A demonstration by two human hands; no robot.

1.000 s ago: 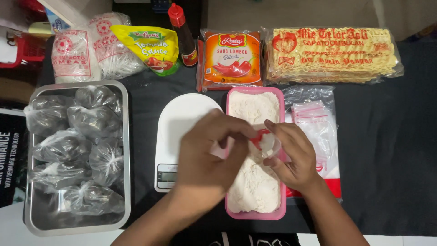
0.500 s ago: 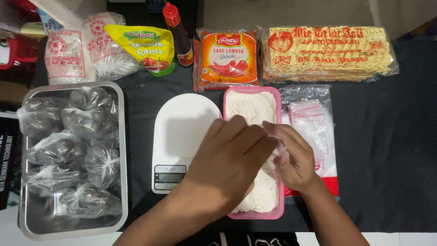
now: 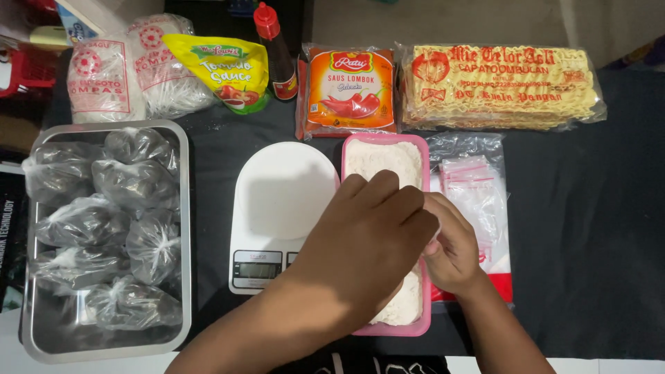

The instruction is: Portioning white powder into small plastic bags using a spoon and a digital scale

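Right now both hands meet over the pink tray (image 3: 350, 149) of white flour that sits on the black cloth at the middle of the table. The left hand (image 3: 367, 232) lies across the tray with its back to the camera, fingers curled down and close together, covering most of the flour; what they press on, if anything, is hidden beneath them, so I cannot tell. The right hand (image 3: 454, 249) is just beside it, touching it at the fingertips, its fingers bent inward toward the left hand; whether they pinch something is hidden too. Just left of the tray stands a white kitchen scale (image 3: 280, 208) with its small display toward the person. Right of the tray lies a stack of small clear plastic bags (image 3: 474, 190). Farther left, a metal tray (image 3: 183, 228) holds several knotted clear bags with dark contents. Along the far edge lie a block of dry noodles (image 3: 499, 86), an orange sauce pouch (image 3: 351, 90), a yellow sauce pouch (image 3: 222, 69) and a red-capped bottle (image 3: 276, 52).
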